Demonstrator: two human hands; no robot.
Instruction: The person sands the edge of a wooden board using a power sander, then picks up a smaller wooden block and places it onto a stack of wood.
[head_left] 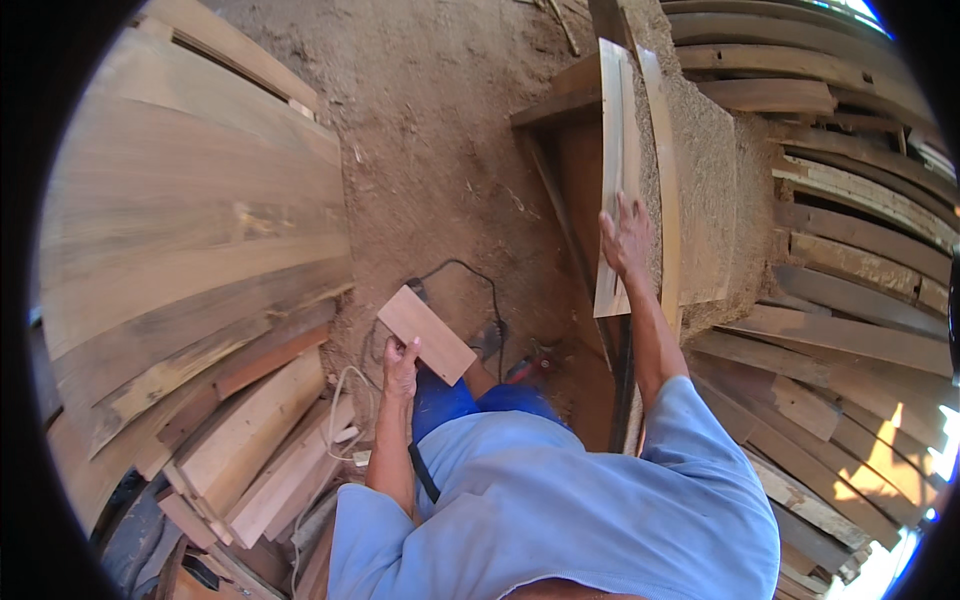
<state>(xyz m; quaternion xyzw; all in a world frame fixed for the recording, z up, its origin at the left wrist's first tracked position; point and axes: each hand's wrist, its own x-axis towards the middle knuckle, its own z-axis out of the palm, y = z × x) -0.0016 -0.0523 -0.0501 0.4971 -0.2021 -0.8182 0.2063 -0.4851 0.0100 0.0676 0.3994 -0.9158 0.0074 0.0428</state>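
My left hand (401, 368) is closed round the lower left edge of a short, flat, reddish-brown wooden board (430, 334), held tilted above my lap. Out to the right, my right hand (627, 240) rests on a long pale plank (613, 110) with its fingers spread. That plank lies lengthwise along the near edge of a sawdust-covered bench (705, 200). Beside it runs a second narrow wooden strip (660, 170), apart from my fingers.
Large boards (200, 200) are stacked on the left, with offcuts (265, 430) and a pale cable (335, 400) below. A black cord (468, 264) loops over the dirt floor (430, 150) near a small red object (528, 370). Rough planks (830, 260) pile up at the right.
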